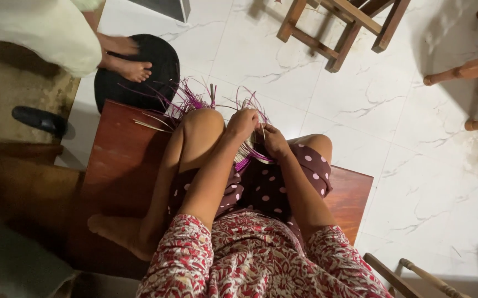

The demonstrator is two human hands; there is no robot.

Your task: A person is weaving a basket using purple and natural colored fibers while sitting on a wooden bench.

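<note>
Red-and-white patterned sleeves fill the bottom of the view, and from them both forearms reach forward to meet between the raised knees. Left hand (243, 122) is curled over the top of a small woven piece (248, 153) of pale and purple strips, fingers bent down onto its edge; right hand (275, 140) pinches in from the other side, fingertips closed on the strips where they cross. Both hands are grasping the weave, held tight together — probably so the crossing stays put while it is worked. It sits in the gap between the knees, propped against the left knee (203, 124), which seems to serve as a rest.

Loose purple strands (190, 99) fan out beyond the knees, free ends spreading over the floor side. The person sits on a low reddish wooden platform (118, 149), one leg folded with the bare foot (118, 232) resting on it.

Farther out — a black round mat (150, 63) bears another person's bare foot (131, 69). White marble floor (393, 143) carries wooden chair legs (341, 27) above.
</note>
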